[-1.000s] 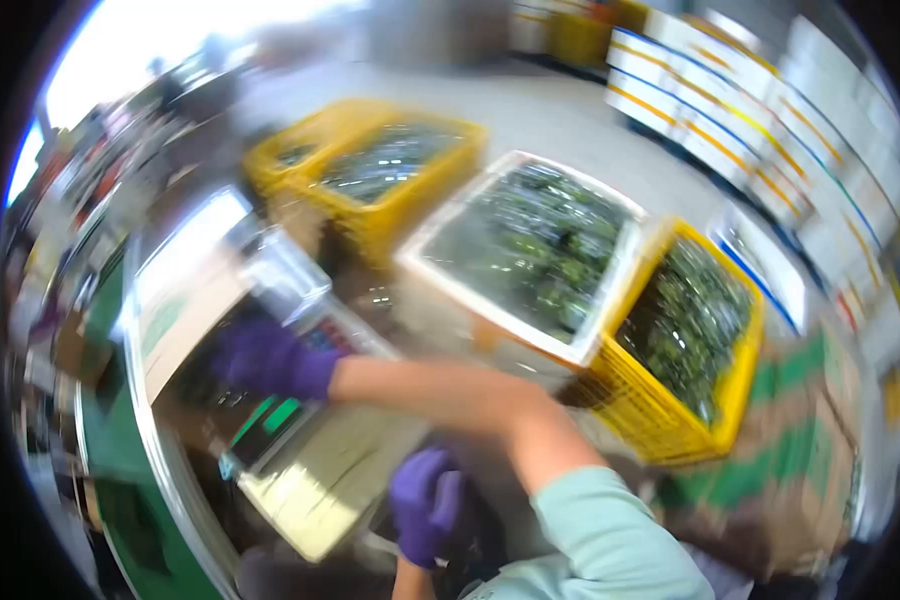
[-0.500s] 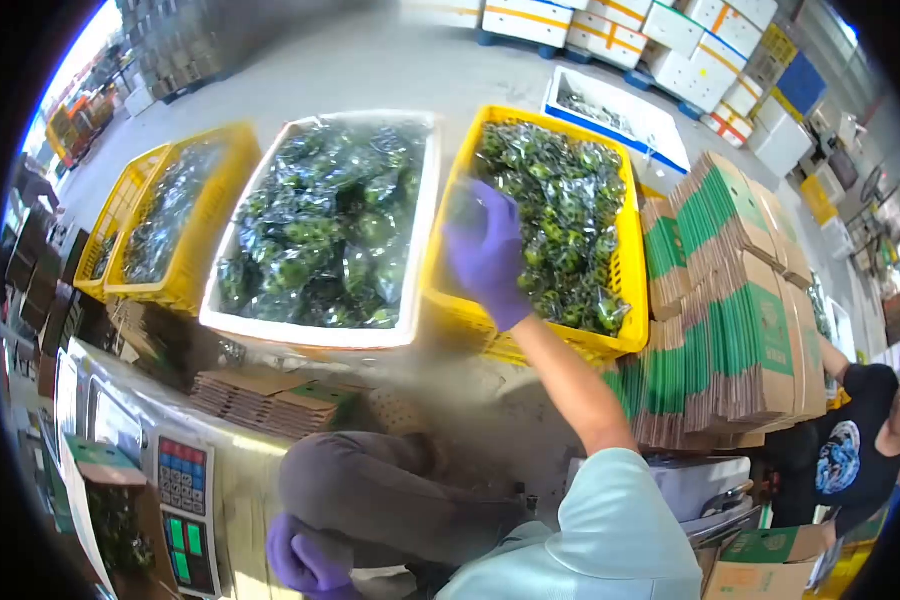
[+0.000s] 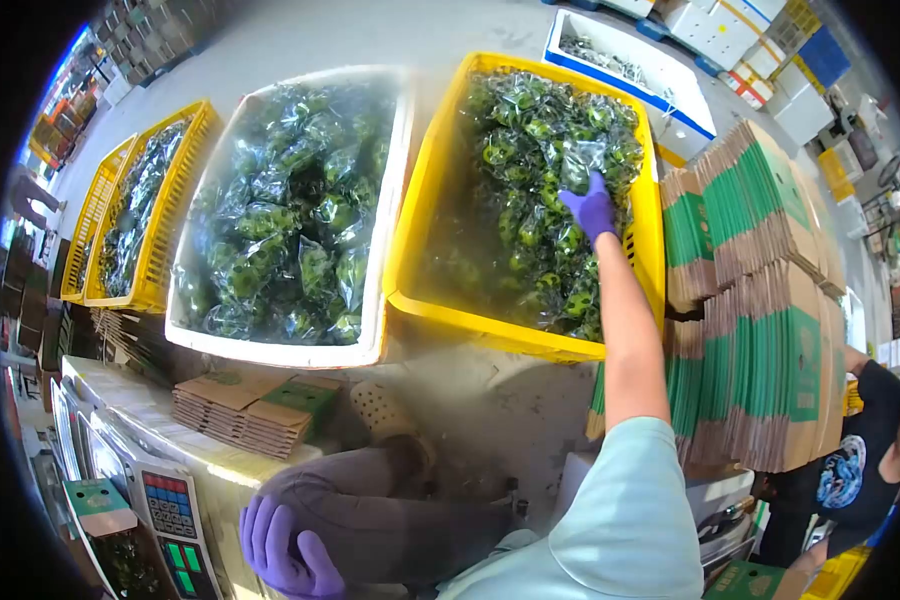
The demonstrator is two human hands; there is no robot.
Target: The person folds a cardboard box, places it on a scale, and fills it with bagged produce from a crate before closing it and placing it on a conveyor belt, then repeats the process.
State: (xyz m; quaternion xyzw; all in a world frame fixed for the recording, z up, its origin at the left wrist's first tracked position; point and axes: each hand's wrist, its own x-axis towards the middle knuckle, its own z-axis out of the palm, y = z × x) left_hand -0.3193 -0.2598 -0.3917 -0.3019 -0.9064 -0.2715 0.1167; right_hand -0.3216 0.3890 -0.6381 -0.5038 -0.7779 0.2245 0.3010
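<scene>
My right hand (image 3: pixel 592 208), in a purple glove, reaches into the right part of a yellow crate (image 3: pixel 410 230) full of small clear bags with green contents. Its thumb and a finger are at one clear bag (image 3: pixel 583 160), which lies at the fingertips. My left hand (image 3: pixel 282 545), also gloved in purple, rests near my knee at the lower left, fingers loosely curled and thumb apart, with nothing seen in it. Left of the crate stands a white foam box (image 3: pixel 388 235) filled with similar bags.
Flattened green-and-brown cartons (image 3: pixel 760 330) are stacked at the right, near a person in a black shirt (image 3: pixel 855 460). A scale (image 3: pixel 175 510) stands at the lower left by a small carton pile (image 3: pixel 240 410). More yellow crates (image 3: pixel 175 240) are at far left; a blue-rimmed white box (image 3: pixel 690 120) is behind.
My right hand has moved from the crate's left edge to the bags at its right side. My left hand's fingers have loosened. The view has shifted.
</scene>
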